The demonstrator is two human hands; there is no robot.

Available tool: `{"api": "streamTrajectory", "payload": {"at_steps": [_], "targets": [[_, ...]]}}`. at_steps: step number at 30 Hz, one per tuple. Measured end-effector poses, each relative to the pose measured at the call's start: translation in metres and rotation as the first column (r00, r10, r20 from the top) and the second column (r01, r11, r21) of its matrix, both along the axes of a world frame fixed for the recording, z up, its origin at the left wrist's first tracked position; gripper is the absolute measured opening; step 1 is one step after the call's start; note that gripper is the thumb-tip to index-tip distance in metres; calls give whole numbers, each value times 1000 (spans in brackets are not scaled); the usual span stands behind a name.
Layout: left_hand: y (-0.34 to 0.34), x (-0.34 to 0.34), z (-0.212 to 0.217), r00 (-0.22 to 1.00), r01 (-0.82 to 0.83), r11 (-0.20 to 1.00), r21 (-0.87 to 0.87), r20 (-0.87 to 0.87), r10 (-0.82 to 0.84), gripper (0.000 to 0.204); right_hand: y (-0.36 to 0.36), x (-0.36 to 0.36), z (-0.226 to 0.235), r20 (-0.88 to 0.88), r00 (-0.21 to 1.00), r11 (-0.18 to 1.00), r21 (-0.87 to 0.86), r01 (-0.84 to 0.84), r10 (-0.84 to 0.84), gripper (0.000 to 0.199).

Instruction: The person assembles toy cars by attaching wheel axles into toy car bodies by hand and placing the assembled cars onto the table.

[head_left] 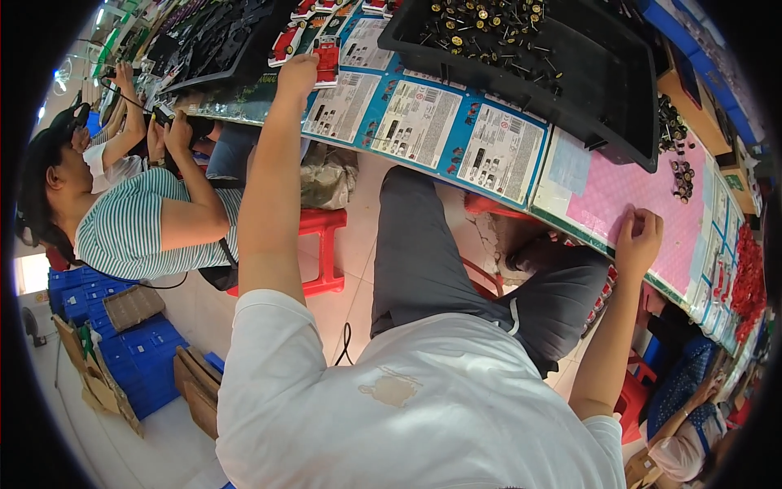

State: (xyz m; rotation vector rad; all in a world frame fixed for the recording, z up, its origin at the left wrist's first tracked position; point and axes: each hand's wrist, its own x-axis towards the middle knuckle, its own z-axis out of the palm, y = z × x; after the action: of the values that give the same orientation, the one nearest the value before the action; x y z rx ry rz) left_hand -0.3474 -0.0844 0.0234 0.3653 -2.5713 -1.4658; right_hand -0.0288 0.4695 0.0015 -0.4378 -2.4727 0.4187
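Note:
My left hand [297,77] reaches to the far left of the table. Its fingers are closed at the side of a red and white toy car [327,62], which lies on the printed cardboard sheets [419,116]. Beside it on the left is another red and white toy car [286,44], and a few more show at the upper edge. Resting at the near edge of a pink mat [603,200] is my right hand [639,238], its fingers curled together. What they hold, if anything, is hidden.
A black tray [586,106] holds many black wheel axles with yellow hubs. Loose wheel axles [683,181] lie on the pink mat. Red parts [748,281] are heaped at the far right. At left, a co-worker in a striped shirt [151,224] sits by a black bin [216,49].

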Motion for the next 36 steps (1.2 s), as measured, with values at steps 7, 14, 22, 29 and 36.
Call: {"api": "streamTrajectory", "payload": {"at_steps": [7,14,22,29,36], "targets": [[-10,19,-14,968,-101,925,-367,-252,6,81,-1,-2,-1,12,1000,1000,-24,6,-6,14],[-4,23,-16,951,-162,894,-418,-309,28,80,-4,-4,2,25,1000,1000,-1,8,-8,15],[-15,-24,-22,901,-310,748,-587,-432,34,78,-3,0,5,11,1000,1000,27,12,-13,14],[-5,-13,-25,928,-316,740,-593,-354,112,72,9,4,-2,-31,999,999,-29,24,-25,11],[21,61,-45,913,-224,783,-581,-406,-40,65,20,24,2,-224,973,924,-381,-39,-51,14]]}}
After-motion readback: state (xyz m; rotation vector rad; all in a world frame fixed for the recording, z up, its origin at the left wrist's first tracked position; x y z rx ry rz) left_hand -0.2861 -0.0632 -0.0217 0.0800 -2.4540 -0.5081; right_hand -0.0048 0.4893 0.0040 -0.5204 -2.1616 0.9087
